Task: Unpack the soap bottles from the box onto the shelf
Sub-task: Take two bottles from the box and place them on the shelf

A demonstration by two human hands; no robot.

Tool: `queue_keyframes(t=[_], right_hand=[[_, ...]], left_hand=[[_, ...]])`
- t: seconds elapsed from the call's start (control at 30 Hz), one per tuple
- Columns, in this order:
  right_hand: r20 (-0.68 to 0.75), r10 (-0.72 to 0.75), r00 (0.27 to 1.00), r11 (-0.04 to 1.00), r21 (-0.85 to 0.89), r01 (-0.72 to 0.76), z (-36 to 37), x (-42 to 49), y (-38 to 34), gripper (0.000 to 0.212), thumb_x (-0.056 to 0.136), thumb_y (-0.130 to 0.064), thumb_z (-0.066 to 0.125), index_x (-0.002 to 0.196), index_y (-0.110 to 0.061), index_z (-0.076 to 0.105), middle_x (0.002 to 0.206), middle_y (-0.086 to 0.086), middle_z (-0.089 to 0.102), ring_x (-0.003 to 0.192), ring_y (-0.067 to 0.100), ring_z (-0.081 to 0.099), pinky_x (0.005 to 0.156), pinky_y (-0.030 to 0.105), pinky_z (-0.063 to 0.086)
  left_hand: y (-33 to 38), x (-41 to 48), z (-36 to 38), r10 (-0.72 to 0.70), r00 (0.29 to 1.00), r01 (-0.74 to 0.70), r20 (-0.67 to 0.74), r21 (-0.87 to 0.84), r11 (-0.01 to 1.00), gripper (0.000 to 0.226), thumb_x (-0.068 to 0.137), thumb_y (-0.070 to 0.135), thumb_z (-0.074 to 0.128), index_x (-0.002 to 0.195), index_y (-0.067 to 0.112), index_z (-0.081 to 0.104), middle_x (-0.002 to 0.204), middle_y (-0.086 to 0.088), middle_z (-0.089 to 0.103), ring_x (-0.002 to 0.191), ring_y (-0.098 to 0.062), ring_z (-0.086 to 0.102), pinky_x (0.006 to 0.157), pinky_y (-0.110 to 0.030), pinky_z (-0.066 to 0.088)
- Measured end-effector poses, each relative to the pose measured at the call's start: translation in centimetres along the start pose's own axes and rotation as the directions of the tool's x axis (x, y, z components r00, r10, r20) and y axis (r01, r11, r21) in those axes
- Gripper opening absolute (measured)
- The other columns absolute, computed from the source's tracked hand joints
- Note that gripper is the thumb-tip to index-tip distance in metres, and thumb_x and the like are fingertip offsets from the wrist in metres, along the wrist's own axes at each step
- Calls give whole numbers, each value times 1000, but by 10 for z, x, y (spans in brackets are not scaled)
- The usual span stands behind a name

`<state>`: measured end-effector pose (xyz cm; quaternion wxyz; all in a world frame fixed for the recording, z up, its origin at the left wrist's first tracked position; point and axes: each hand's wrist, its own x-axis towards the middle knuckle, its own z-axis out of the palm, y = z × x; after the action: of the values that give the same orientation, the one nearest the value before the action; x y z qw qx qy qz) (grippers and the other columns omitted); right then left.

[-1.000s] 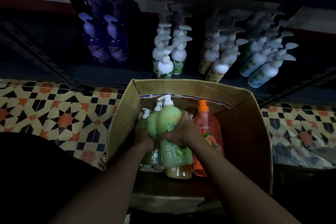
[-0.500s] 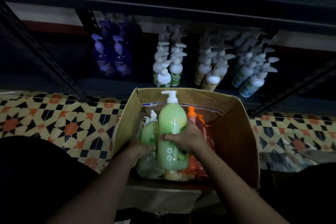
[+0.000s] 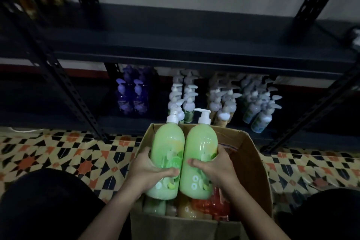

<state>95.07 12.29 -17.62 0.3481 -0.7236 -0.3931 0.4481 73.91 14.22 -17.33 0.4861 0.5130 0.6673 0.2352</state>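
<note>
Two green soap bottles with white pumps are held side by side above the open cardboard box [image 3: 255,163]. My left hand [image 3: 148,171] grips the left green bottle [image 3: 168,148] around its lower half. My right hand [image 3: 214,167] grips the right green bottle [image 3: 201,148] the same way. Below them the box still holds orange, yellow and green bottles [image 3: 206,206]. The dark metal shelf [image 3: 175,50] stands behind the box.
On the lowest shelf level stand purple bottles [image 3: 131,99] and rows of white pump bottles [image 3: 224,103]. Slotted shelf posts [image 3: 78,103] slant down at left and right. A patterned tile floor [image 3: 68,154] surrounds the box. My dark-clothed knees flank it.
Both green bottles have risen out of the box, one in each hand. The view has tilted up, showing the bare shelf board above the stocked level.
</note>
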Motion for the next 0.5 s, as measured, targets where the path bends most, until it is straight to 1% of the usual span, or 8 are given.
queue_keyframes(t=[0.03, 0.07, 0.13, 0.17, 0.27, 0.4, 0.47, 0.5], right_hand=[[-4, -29, 1000, 999, 19, 29, -3, -2, -6, 86, 43, -38, 97, 118, -26, 57, 100, -8, 72, 91, 9, 70, 87, 40, 58], [-5, -75, 997, 997, 31, 75, -6, -4, -13, 87, 43, -36, 98, 119, -28, 56, 102, -8, 72, 92, 8, 70, 87, 40, 58], [-11, -183, 983, 982, 34, 183, -9, -10, -31, 84, 45, -33, 98, 117, -34, 55, 104, -10, 71, 94, 5, 69, 87, 38, 58], [-14, -238, 971, 971, 25, 238, -9, -13, -42, 85, 45, -35, 98, 118, -36, 54, 106, -12, 70, 97, 4, 68, 87, 37, 58], [-6, -376, 926, 926, 20, 377, -7, -19, -79, 98, 41, -45, 95, 127, -38, 48, 112, -15, 65, 103, 6, 65, 90, 37, 57], [-5, -535, 845, 843, 65, 534, -8, -20, -142, 95, 47, -33, 98, 127, -41, 48, 117, -17, 64, 107, 3, 63, 95, 36, 54], [-9, -617, 787, 783, 89, 616, -8, -20, -175, 97, 49, -30, 98, 131, -39, 48, 120, -17, 64, 110, 2, 62, 96, 36, 54], [-10, -657, 754, 749, 98, 655, -6, -18, -193, 98, 50, -30, 98, 133, -39, 47, 122, -16, 63, 112, 3, 62, 96, 36, 53]], left_hand=[[8, -5, -5, 43, 999, -44, -29, -26, 999, 78, 41, 36, 98, 108, 28, 59, 93, 7, 72, 82, -8, 69, 71, -30, 58], [17, -9, -11, 83, 995, -87, -61, -57, 995, 80, 40, 36, 98, 109, 31, 59, 94, 8, 72, 83, -7, 70, 72, -31, 58], [34, -15, -23, 142, 982, -157, -122, -131, 979, 81, 37, 38, 98, 107, 36, 57, 95, 8, 73, 84, -7, 71, 76, -36, 60], [43, -17, -30, 168, 973, -192, -156, -159, 968, 81, 36, 39, 98, 105, 36, 56, 96, 7, 74, 84, -8, 71, 77, -37, 60], [67, -22, -54, 258, 928, -317, -269, -205, 926, 81, 33, 44, 97, 104, 33, 60, 96, 9, 74, 86, -9, 72, 78, -39, 60], [105, -26, -92, 369, 837, -467, -405, -175, 867, 84, 35, 48, 95, 109, 31, 61, 96, 12, 73, 88, -6, 71, 78, -38, 60], [122, -25, -111, 427, 769, -538, -476, -122, 834, 89, 35, 50, 93, 116, 30, 60, 99, 12, 73, 90, -5, 70, 80, -39, 60], [132, -23, -122, 457, 724, -572, -517, -78, 817, 94, 35, 51, 92, 119, 30, 58, 101, 13, 71, 93, -5, 69, 83, -39, 59]])
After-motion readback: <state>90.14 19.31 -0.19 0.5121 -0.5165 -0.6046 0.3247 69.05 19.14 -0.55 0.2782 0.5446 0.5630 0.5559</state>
